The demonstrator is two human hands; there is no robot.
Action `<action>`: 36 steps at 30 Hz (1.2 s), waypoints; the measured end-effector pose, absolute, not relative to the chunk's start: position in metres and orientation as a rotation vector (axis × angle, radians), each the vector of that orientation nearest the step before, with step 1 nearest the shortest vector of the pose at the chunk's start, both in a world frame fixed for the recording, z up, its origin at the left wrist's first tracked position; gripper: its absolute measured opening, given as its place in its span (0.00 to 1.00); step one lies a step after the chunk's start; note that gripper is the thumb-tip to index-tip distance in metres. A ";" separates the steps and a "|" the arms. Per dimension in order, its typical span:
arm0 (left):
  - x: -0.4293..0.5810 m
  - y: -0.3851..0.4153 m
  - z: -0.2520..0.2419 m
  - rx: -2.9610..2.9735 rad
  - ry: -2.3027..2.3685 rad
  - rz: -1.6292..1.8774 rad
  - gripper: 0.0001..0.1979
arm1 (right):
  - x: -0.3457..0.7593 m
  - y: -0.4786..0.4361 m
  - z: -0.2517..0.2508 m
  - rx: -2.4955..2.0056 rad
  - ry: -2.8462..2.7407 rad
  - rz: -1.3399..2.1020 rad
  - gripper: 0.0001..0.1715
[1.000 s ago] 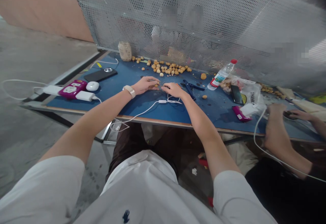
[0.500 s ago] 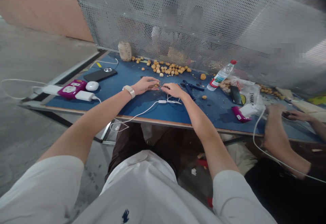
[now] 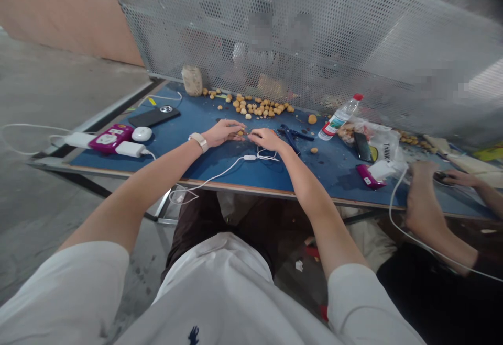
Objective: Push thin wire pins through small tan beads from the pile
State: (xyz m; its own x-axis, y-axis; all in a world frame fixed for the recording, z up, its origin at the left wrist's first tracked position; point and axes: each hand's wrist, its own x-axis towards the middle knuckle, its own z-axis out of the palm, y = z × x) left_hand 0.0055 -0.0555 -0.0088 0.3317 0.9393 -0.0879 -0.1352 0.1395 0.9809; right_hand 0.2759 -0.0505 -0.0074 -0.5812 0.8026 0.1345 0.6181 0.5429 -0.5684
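Over the middle of the blue table, my left hand pinches a small round tan ball at its fingertips. Close beside it, my right hand has its fingers closed and points toward the ball. What the right fingers hold is too small and hidden to make out. Just right of that hand lie dark blue-handled pliers. A white cable with a small inline piece runs in front of both hands. Behind them, many similar tan balls are heaped along the mesh panel.
A clear jar, a black phone and a purple power strip are on the left. On the right stand a red-capped water bottle, a plastic bag and a second purple strip. A co-worker's hands work at far right.
Both hands stay nearly where they were, with only slight finger movement around the ball. The view has shifted a little.
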 end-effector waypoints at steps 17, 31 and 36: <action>0.006 -0.056 -0.008 1.174 0.920 0.941 0.09 | 0.274 -0.053 -0.006 -1.142 -2.417 0.641 0.27; 0.006 -0.057 -0.007 1.172 0.932 0.939 0.05 | 0.272 -0.058 -0.003 -1.140 -2.385 0.649 0.28; 0.006 -0.056 -0.009 1.174 0.926 0.940 0.04 | 0.272 -0.058 -0.003 -1.142 -2.385 0.666 0.29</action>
